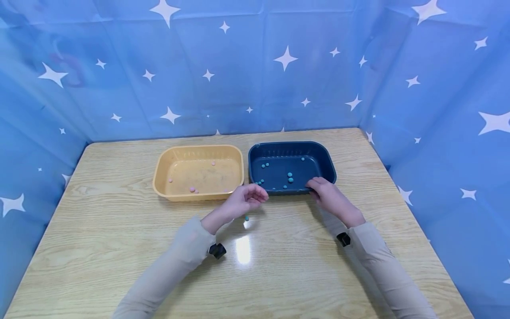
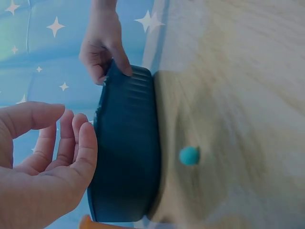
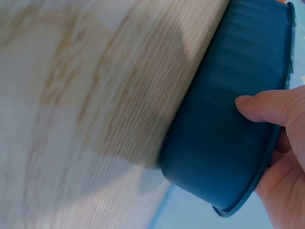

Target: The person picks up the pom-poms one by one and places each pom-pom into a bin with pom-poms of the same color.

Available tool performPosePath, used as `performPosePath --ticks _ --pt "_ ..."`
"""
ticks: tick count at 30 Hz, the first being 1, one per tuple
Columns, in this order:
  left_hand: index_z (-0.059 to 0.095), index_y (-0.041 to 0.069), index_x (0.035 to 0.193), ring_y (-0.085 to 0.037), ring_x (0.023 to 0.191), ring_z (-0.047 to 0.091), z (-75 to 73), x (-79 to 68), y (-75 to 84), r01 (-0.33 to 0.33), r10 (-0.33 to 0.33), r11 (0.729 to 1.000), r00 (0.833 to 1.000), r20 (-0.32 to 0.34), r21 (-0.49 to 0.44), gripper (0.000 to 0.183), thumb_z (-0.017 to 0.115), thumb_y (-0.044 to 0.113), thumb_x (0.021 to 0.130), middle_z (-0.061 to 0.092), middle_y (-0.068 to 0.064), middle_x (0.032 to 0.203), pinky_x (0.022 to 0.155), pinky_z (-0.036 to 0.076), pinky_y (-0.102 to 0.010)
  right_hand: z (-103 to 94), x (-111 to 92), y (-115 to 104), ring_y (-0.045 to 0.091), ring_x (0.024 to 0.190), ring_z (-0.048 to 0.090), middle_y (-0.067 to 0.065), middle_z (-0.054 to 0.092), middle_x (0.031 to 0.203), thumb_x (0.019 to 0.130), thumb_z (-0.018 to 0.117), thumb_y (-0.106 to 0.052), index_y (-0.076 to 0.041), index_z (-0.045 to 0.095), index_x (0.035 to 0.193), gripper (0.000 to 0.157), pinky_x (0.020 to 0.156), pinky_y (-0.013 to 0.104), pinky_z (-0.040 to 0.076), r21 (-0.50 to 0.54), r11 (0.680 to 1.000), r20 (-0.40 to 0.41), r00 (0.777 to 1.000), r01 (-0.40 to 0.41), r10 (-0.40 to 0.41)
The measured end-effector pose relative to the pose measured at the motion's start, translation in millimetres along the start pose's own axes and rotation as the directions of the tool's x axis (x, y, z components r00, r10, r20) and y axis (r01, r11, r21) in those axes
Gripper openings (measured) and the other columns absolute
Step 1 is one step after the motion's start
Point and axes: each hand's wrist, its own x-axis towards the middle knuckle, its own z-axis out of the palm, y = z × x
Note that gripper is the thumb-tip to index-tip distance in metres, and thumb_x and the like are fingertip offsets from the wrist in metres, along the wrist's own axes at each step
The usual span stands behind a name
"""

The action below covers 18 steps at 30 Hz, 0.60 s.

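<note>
My right hand (image 1: pixel 327 195) grips the near rim of a dark blue tray (image 1: pixel 292 192), close to its right corner. In the right wrist view the thumb (image 3: pixel 262 106) presses the outer wall while the other fingers go over the rim. Several teal balls (image 1: pixel 290 177) of different sizes lie inside. My left hand (image 1: pixel 244 201) hovers in front of the gap between the trays, fingers loosely bent, with nothing in its grasp. A small teal ball (image 2: pixel 189 156) lies on the table below it, in front of the blue tray.
To the left of the blue tray stands a yellow tray (image 1: pixel 159 190) with several small pink balls (image 1: pixel 192 189) in it. Both sit toward the back of the wooden table (image 1: pixel 99 239). Blue star-patterned curtains (image 1: pixel 247 88) surround the table at the back and sides.
</note>
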Motion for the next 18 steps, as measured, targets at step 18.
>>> performPosePath --ticks 18 --pt "0.052 -0.016 0.11 -0.033 0.099 0.056 -8.6 -14.0 -29.6 0.045 -0.046 0.999 0.996 0.075 0.024 0.037 0.054 -0.021 0.074 0.056 -0.03 0.107 0.085 0.05 -0.028 -1.3 0.5 -1.4 0.023 0.083 0.056 0.008 0.06 0.087 0.079 0.066 0.01 -0.001 0.062 0.09 0.016 0.072 0.038 0.051 0.001 1.0 0.02 1.0 -0.02 0.02"
